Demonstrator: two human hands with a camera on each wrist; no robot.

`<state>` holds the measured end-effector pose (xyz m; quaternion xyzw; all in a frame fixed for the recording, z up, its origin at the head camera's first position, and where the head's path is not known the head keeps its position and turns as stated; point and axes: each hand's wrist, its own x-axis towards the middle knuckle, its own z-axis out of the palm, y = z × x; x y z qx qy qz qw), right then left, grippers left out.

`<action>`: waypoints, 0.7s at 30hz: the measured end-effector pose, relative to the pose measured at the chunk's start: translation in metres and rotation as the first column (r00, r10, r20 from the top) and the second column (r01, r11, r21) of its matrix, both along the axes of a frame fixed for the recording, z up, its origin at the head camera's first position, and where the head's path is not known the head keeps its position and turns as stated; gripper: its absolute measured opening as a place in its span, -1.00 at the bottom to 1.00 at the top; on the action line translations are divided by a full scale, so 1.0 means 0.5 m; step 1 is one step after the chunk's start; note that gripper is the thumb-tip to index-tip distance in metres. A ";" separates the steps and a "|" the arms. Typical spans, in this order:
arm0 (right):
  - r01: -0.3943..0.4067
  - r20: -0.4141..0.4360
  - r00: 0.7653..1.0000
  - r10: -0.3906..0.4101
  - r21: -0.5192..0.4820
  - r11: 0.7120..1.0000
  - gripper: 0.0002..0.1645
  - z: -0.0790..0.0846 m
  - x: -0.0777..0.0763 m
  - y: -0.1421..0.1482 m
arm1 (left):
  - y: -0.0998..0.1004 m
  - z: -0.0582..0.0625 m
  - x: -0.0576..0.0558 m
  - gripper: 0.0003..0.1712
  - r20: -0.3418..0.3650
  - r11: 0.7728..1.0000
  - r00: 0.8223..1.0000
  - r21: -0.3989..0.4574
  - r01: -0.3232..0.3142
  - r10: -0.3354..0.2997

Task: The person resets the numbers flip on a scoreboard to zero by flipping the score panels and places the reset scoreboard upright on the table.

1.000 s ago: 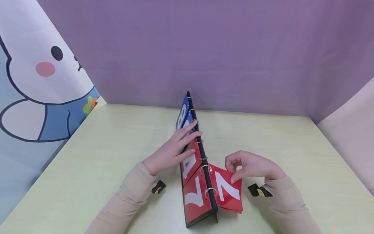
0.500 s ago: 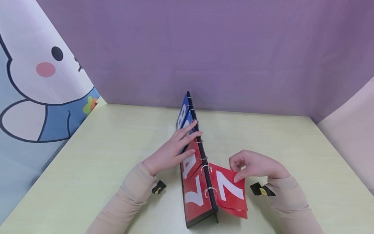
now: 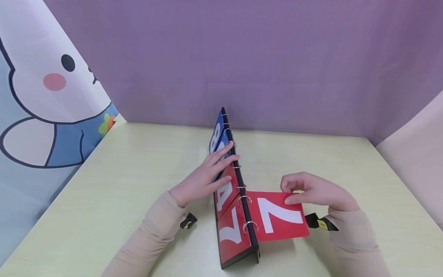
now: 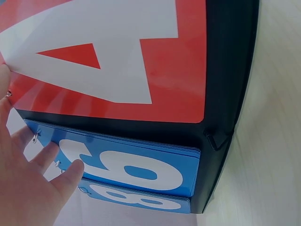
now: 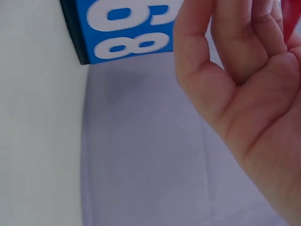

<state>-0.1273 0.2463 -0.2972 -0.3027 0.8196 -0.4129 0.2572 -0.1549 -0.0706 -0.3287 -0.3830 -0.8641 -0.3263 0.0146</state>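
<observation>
A black tabletop flip scoreboard point(image 3: 254, 240) stands like a tent, with number cards hung on metal rings along its top edge. My left hand point(image 3: 204, 173) rests against its left face and top edge, fingers spread, over the red 4 card point(image 4: 174, 80) and a blue card point(image 4: 122, 165) marked 9 or 6. On the right side, my right hand point(image 3: 316, 192) pinches a red card point(image 3: 278, 217) with a white 7 by its outer upper corner. That card stretches out from its rings, nearly level. Another red 7 card point(image 3: 223, 246) lies on the left face.
A blue 8 card point(image 3: 215, 132) hangs at the scoreboard's far end. The pale wooden table point(image 3: 145, 154) extends to both sides. Behind it hangs a purple cloth point(image 3: 242, 65), with a cartoon-printed cloth point(image 3: 31, 88) at left. Black straps point(image 3: 188, 221) show by the wrists.
My right hand has moved right and slightly up, drawing the red card from a hanging slant to nearly level. A second red card edge under it is no longer seen. My left hand stays put.
</observation>
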 end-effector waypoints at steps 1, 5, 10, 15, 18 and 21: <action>0.013 0.002 1.000 -0.013 -0.017 1.000 -0.90 0.005 0.002 0.004 | 0.000 0.000 0.000 -0.35 0.001 1.000 1.000 -0.001 -0.002 0.002; 0.042 -0.069 0.996 -0.048 -0.083 0.996 -0.88 0.023 0.010 0.021 | 0.001 0.003 0.000 -0.34 0.001 1.000 1.000 -0.005 -0.004 0.004; 0.059 -0.206 0.976 -0.077 -0.093 0.994 -0.71 0.039 0.023 0.039 | 0.001 0.002 0.000 -0.34 0.002 1.000 1.000 -0.006 -0.004 0.004; 0.012 -0.150 0.988 -0.027 -0.099 0.995 -0.41 0.046 0.034 0.048 | 0.002 -0.001 -0.003 -0.34 0.000 1.000 1.000 -0.006 -0.004 0.004; 0.000 -0.093 0.996 -0.014 -0.152 0.988 -0.31 0.049 0.041 0.055 | 0.002 -0.002 -0.004 -0.34 -0.001 1.000 1.000 -0.006 -0.004 0.004; 0.007 -0.081 0.996 -0.026 -0.216 0.976 -0.28 0.053 0.050 0.065 | 0.003 -0.003 -0.005 -0.35 0.000 1.000 1.000 -0.004 -0.003 0.003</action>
